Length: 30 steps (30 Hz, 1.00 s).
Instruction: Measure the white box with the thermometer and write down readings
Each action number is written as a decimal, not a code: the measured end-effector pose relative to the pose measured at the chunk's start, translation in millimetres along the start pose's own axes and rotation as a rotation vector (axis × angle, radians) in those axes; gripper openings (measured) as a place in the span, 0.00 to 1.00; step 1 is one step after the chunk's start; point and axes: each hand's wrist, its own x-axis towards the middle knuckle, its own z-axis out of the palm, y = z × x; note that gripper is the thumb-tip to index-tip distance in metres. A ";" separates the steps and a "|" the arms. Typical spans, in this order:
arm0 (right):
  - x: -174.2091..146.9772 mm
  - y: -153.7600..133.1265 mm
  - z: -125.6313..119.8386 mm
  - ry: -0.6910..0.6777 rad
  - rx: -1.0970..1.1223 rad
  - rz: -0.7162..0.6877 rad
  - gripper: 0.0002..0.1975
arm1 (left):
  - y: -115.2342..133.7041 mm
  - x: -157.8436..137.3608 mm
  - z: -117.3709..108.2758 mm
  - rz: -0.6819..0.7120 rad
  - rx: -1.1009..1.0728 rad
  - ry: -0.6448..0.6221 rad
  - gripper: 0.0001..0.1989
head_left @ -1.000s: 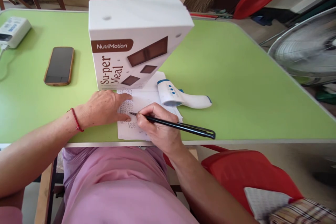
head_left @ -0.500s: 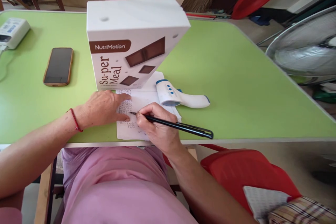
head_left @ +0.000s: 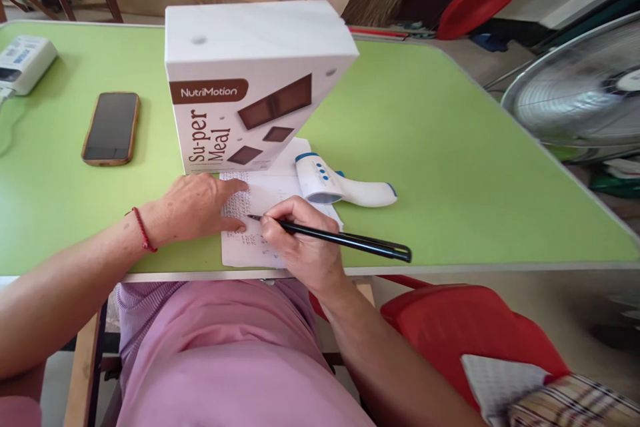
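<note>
Black pen (head_left: 345, 239), slim, glossy; white paper (head_left: 265, 190), partly handwritten.

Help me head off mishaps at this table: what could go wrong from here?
The pen in the right hand has its tip close to the left hand, so a slip might leave ink there. The white box stands upright near that hand; a nudge could topple it. The thermometer gun rests partly on the paper, so shifting the paper might drag it.
</note>
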 end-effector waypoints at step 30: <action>-1.3 1.7 0.9 -0.001 0.029 0.025 0.07 | 0.5 0.6 0.1 -0.023 0.011 -0.007 0.31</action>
